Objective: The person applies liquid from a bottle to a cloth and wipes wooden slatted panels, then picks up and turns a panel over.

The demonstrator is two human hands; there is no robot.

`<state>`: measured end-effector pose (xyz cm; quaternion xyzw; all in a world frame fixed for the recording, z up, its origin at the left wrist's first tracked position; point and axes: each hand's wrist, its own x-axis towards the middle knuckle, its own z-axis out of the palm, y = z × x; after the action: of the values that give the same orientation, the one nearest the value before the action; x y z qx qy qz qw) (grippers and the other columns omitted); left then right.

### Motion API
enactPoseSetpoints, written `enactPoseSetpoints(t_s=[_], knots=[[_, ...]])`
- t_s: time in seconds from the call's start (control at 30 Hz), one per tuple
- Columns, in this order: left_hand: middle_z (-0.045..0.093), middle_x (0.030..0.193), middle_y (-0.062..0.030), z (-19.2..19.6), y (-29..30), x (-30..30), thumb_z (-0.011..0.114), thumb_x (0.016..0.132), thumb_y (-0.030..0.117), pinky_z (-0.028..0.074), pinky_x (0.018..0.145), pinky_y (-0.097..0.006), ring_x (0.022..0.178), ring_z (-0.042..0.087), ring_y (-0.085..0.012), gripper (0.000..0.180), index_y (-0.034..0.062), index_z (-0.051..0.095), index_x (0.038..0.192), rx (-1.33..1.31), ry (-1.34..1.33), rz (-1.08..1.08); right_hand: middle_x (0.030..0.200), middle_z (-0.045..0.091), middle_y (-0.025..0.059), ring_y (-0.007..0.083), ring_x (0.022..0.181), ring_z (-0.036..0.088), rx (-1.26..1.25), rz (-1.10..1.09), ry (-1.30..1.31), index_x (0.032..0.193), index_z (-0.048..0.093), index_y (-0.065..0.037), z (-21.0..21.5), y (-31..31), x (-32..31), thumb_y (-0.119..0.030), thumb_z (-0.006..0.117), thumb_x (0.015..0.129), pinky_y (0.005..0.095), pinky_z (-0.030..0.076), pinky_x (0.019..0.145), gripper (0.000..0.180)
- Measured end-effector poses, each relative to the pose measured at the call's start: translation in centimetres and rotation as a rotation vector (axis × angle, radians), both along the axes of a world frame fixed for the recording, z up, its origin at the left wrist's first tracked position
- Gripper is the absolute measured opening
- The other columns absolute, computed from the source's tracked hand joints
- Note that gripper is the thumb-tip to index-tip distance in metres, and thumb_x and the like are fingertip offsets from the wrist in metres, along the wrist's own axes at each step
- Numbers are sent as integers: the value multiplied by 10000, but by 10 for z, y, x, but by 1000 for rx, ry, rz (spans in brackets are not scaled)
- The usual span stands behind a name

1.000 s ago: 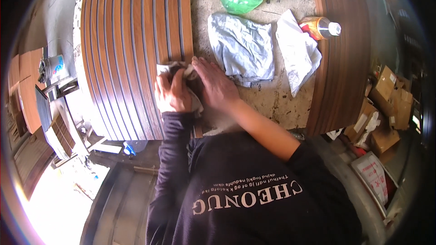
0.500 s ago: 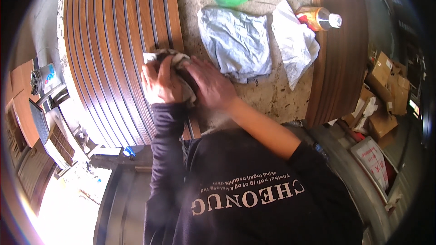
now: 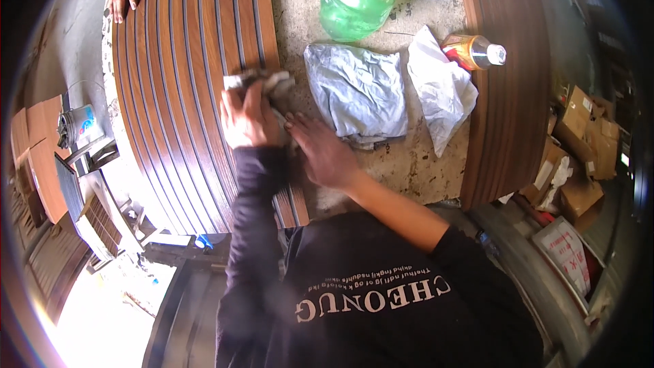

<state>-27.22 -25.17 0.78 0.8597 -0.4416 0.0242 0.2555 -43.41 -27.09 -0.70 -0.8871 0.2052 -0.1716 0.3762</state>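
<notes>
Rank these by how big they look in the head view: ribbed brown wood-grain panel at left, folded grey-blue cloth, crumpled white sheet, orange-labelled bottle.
1. Ribbed panel, though cut off at the top
2. Grey-blue cloth
3. White sheet
4. Orange-labelled bottle

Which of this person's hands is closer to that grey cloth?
Right. The right hand is near the lower-left corner of the grey cloth; the left hand is farther left, holding a rag at the grooved panel's edge.
</notes>
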Motion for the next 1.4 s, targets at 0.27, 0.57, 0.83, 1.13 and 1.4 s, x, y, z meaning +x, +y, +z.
enactPoseSetpoints(t_s=[0.27,0.57,0.83,1.13,1.4], knots=[[539,951,-162,-3,2,0,630,709,104,467,791,-445,867,551,-366,272,142,684,973,24,62,-6,1357,421,220,394,1292,375,48,24,-32,1349,378,-63,-5,-3,-1,-27,570,746,475,298,1078,633],[574,1031,-149,-3,-16,16,598,801,115,492,740,-417,870,606,-335,189,120,689,967,-18,-3,-69,1353,421,226,389,1287,387,130,22,12,1352,379,-117,-15,3,-1,-6,590,708,470,315,1070,688],[551,972,-173,10,-41,33,593,775,115,474,778,-430,896,564,-362,198,101,677,954,33,-33,-49,1287,475,227,404,1263,405,101,26,-49,1328,383,-104,-10,5,2,-13,569,765,475,330,1057,600],[572,1026,-153,9,-54,51,582,807,131,494,754,-416,904,592,-352,197,109,680,976,31,-92,-94,1318,455,207,395,1250,419,49,36,-57,1318,413,-96,2,-2,5,-15,561,763,474,341,1046,580],[583,1036,-142,-7,-43,31,613,795,156,492,774,-416,938,592,-343,177,134,696,949,-49,-85,-75,1354,431,198,381,1268,405,57,-20,-34,1347,383,-112,-5,-1,-3,-30,553,790,459,334,1059,588]])
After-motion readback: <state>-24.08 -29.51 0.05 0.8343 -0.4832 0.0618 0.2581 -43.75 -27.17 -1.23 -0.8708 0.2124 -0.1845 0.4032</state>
